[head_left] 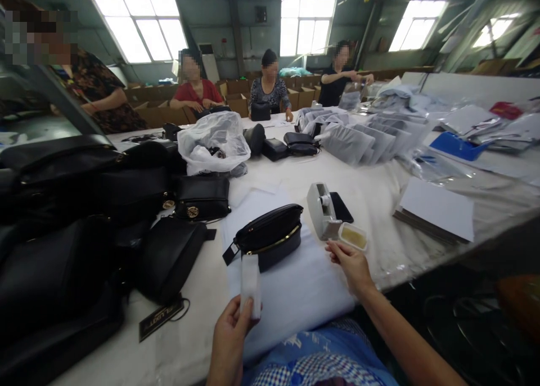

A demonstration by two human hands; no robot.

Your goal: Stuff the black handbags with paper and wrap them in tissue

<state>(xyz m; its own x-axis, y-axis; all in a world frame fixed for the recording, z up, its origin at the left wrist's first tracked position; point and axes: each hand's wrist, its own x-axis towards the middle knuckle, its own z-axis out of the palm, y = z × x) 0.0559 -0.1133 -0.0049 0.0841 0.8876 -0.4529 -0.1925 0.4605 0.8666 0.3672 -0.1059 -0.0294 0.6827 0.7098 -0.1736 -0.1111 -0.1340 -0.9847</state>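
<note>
My left hand point(236, 324) grips a narrow white folded strip point(250, 279), perhaps paper or foam, held upright between thumb and fingers. Just beyond it a black handbag point(270, 234) with a gold zip and a dark hang tag point(231, 253) lies on white sheets point(304, 284). My right hand point(351, 265) hovers at the sheets' right side, thumb and fingertips pinched together; what they hold, if anything, is too small to make out. Close to those fingertips sit a small dish with a yellowish pad point(353, 236) and a pale tape dispenser point(323, 211).
Black bags point(160, 256) are heaped on the left. A dark phone point(341, 207) lies by the dispenser. On the right are a stack of white cards point(436, 206) and a blue tray point(458, 146). Bagged items point(358, 135) and a plastic bag point(214, 141) lie farther back. Several people work across the table.
</note>
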